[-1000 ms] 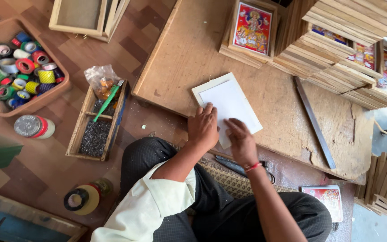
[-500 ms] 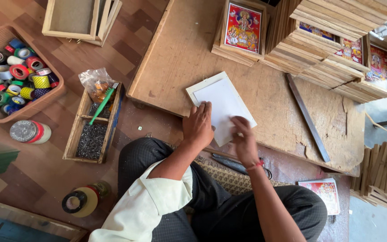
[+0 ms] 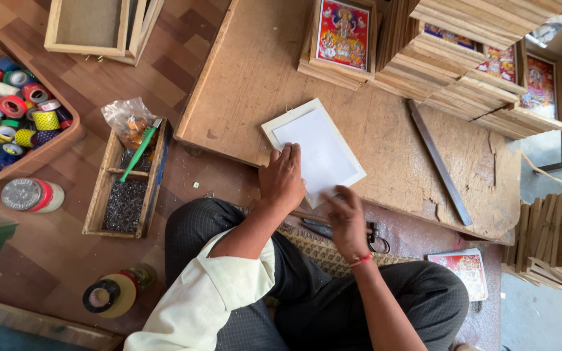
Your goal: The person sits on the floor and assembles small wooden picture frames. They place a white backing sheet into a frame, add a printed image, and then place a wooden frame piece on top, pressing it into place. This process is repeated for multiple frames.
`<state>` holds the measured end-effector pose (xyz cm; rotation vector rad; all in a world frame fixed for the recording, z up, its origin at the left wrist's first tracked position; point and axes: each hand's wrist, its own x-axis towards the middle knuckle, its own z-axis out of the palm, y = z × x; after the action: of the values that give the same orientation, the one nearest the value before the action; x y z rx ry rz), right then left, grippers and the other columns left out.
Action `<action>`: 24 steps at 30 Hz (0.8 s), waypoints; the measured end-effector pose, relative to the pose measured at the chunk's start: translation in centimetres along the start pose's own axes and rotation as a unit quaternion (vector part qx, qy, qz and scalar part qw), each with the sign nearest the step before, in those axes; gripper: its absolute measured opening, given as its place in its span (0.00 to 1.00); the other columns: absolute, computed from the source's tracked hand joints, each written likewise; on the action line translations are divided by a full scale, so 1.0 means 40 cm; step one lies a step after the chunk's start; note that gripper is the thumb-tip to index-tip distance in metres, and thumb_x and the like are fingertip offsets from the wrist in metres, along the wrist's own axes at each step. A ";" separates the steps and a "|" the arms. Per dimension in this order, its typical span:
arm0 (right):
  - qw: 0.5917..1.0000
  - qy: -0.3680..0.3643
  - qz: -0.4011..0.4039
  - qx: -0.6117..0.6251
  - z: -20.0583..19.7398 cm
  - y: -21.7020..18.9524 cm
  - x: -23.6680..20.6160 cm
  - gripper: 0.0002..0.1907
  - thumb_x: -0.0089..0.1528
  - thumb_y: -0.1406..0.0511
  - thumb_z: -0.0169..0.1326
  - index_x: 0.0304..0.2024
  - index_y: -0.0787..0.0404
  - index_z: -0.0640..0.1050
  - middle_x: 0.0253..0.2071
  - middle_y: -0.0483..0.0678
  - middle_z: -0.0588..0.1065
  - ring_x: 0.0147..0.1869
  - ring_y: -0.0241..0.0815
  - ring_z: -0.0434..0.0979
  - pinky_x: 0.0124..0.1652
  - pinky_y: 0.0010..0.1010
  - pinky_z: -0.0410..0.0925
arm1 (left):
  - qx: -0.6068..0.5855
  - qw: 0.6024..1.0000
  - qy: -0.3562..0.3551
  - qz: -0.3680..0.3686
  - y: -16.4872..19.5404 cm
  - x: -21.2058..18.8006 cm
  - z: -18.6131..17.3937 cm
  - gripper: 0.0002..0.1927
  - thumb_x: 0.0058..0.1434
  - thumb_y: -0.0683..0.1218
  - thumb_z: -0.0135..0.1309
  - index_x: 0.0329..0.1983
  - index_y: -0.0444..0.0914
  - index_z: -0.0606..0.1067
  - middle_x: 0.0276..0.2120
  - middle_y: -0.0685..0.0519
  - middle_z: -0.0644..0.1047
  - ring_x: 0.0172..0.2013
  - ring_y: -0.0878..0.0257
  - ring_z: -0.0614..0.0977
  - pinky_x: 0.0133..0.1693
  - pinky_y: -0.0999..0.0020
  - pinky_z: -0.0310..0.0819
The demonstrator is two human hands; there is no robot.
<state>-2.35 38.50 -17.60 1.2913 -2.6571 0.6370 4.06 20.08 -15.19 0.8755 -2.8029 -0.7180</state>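
White-backed rectangular wooden picture frame (image 3: 313,151) lies face down near the front edge of the low worn wooden work board (image 3: 255,78), its long axis slanting from upper left to lower right. At the frame's lower-left corner the left hand (image 3: 283,177) rests flat, fingers together and pointing up along the white backing. At the frame's lower edge, the right hand (image 3: 346,218) hovers blurred, fingers loosely curled; whether they pinch anything cannot be told.

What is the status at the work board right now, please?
Left hand flat on white-backed frame. Right hand at frame's near edge, blurred. Frame lies on wooden board. Metal strip apart, nothing obstructing.
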 end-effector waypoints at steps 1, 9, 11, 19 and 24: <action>0.997 0.000 0.047 0.054 -0.004 0.016 0.011 0.18 0.67 0.57 0.50 0.59 0.41 0.78 0.66 0.48 0.71 0.61 0.48 0.75 0.59 0.41 0.68 | 0.002 1.000 0.003 0.003 0.000 0.001 -0.001 0.41 0.54 0.48 0.65 0.69 0.35 0.62 0.67 0.48 0.67 0.62 0.51 0.68 0.46 0.47 0.76; 0.991 0.014 -0.009 -0.133 0.056 0.090 0.029 0.16 0.62 0.58 0.58 0.52 0.39 0.83 0.62 0.44 0.74 0.67 0.49 0.71 0.65 0.48 0.60 | -0.008 1.000 0.020 0.001 0.000 -0.004 0.007 0.41 0.53 0.49 0.66 0.68 0.36 0.63 0.66 0.50 0.67 0.62 0.51 0.68 0.46 0.46 0.75; 0.992 -0.001 0.124 -0.003 0.061 0.110 0.034 0.15 0.63 0.56 0.56 0.52 0.34 0.82 0.67 0.39 0.70 0.65 0.53 0.71 0.63 0.50 0.62 | -0.001 1.000 0.015 0.000 -0.001 -0.003 0.006 0.41 0.53 0.49 0.66 0.68 0.36 0.63 0.66 0.49 0.67 0.62 0.50 0.68 0.46 0.46 0.75; 0.991 -0.003 0.090 -0.097 0.063 0.157 0.075 0.19 0.67 0.58 0.50 0.59 0.44 0.82 0.69 0.49 0.66 0.77 0.57 0.54 0.69 0.60 0.42 | -0.008 1.000 0.015 0.006 -0.009 0.003 0.013 0.40 0.53 0.48 0.65 0.68 0.36 0.63 0.67 0.48 0.66 0.62 0.50 0.68 0.46 0.44 0.74; 0.995 0.047 0.077 -0.035 0.052 0.115 0.155 0.17 0.69 0.54 0.49 0.60 0.37 0.79 0.74 0.45 0.64 0.83 0.52 0.50 0.75 0.58 0.41 | -0.003 1.000 0.025 0.007 -0.015 0.006 0.018 0.39 0.52 0.46 0.65 0.66 0.35 0.64 0.66 0.46 0.66 0.61 0.49 0.69 0.44 0.45 0.74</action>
<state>-9.65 35.66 -19.21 1.0205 -2.6927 0.6014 4.00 19.80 -16.12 0.8612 -2.7597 -0.6918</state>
